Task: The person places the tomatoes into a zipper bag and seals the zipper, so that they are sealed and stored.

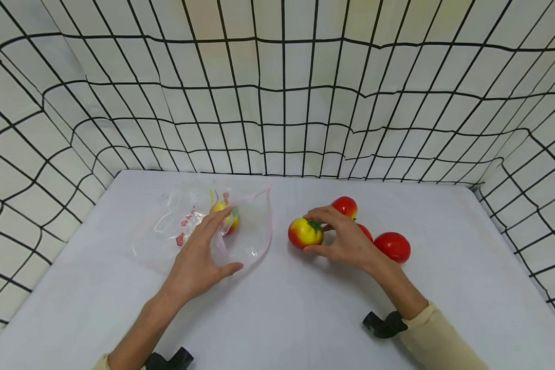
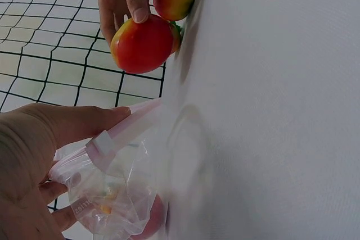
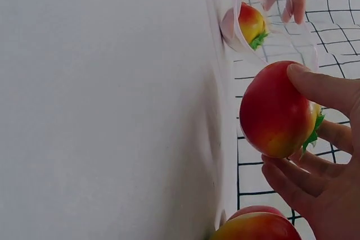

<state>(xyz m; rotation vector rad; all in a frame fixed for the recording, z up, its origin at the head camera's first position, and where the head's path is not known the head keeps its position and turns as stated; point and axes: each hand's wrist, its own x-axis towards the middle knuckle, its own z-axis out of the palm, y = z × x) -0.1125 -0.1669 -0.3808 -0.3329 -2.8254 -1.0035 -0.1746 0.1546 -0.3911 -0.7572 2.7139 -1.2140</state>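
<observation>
My left hand [image 1: 196,262] holds the rim of a clear zip bag [image 1: 254,231], thumb spread wide from the fingers. The bag lies on its side, its pink-edged mouth facing right. Inside it is a red-and-yellow tomato-like fruit [image 3: 251,23] with a green leafy top. In my right hand [image 1: 344,239] is another red-and-yellow tomato-like fruit [image 3: 275,111], pinched between thumb and fingers around its leafy end. It is just right of the bag's mouth, close over the table. Several similar fruits, including a red one [image 1: 392,247], lie behind and beside the right hand.
A white-covered table [image 1: 277,318] lies under both hands. Black netting [image 1: 284,87] over a pale backdrop stands along the back and both sides. Each wrist carries a black camera, such as the right wrist camera [image 1: 385,325].
</observation>
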